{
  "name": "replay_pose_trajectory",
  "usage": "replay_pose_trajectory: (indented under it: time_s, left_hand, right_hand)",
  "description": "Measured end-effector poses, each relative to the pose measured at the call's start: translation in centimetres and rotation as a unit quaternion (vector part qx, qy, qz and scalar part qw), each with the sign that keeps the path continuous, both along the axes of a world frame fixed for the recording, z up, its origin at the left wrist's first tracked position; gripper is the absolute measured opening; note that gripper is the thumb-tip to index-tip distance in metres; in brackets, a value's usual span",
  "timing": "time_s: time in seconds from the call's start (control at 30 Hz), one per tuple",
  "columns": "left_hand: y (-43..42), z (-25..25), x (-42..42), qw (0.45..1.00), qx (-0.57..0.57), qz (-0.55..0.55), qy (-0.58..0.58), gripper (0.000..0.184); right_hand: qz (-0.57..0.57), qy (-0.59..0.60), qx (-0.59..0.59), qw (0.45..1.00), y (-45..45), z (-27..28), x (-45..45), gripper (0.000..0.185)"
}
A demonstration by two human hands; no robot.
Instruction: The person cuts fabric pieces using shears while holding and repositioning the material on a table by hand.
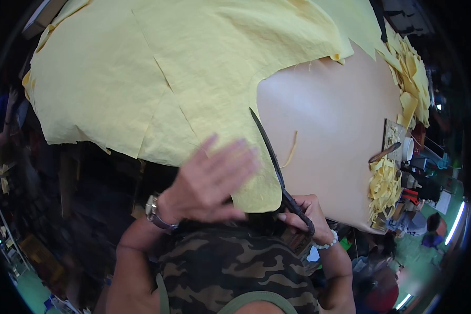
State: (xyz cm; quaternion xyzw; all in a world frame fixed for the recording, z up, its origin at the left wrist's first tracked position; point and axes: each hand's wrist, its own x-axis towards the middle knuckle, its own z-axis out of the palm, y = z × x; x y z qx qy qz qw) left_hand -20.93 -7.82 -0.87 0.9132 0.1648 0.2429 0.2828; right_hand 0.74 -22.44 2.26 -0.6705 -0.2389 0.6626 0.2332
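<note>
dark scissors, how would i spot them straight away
Find the big yellow sheet beside the smooth beige surface. Follow their border down to the right hand; it holds the scissors, whose long, dark, tapering blade stands out against both.

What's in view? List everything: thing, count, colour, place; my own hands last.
Sheet: at least one, yellow, left and top
Surface: one, beige, centre right
Cutting tool: one, dark, along sheet's edge
Strip: one, yellow, on surface
Scrap piles: two, yellow, right side
Stick: one, brown, beside lower pile
Container: one, white, beside stick
Lights: two, white, lower right
Watch: one, metallic, left wrist
Bracelet: one, pale, right wrist
Garment: one, camouflage, bottom centre
Clutter: uncountable, mixed, both margins
Left hand: one, bare, over sheet
Right hand: one, bare, gripping tool
</note>
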Motion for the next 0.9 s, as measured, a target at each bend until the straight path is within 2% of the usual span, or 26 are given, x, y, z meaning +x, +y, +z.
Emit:
replay_pose_trajectory:
  time_s: [0.03,0.13,0.23,0.47,0.9]
  left_hand:
    - [0.8,0.0,0.0,0.999,0.014,0.051,0.011,0.049]
    - [3.1,-1.2,1.1,0.968,0.104,0.171,0.151,0.058]
    - [3.9,-1.9,1.8,0.957,0.082,0.182,0.209,0.067]
    - [3.7,-2.4,2.1,0.954,0.086,0.175,0.229,0.077]
    - [3.8,-2.3,2.0,0.952,0.05,0.174,0.245,0.079]
  right_hand:
    - [-0.006,0.002,0.0,1.0,0.0,0.0,-0.1,0.023]
    - [-0.015,0.017,0.0,1.0,0.1,0.3,-0.4,0.023]
    - [-0.025,0.017,-0.003,1.0,-0.2,0.2,-0.6,0.024]
    - [-0.029,0.035,-0.004,0.999,-0.3,0.0,-1.2,0.024]
    - [-0.039,0.044,0.015,0.998,1.5,0.3,-1.6,0.024]
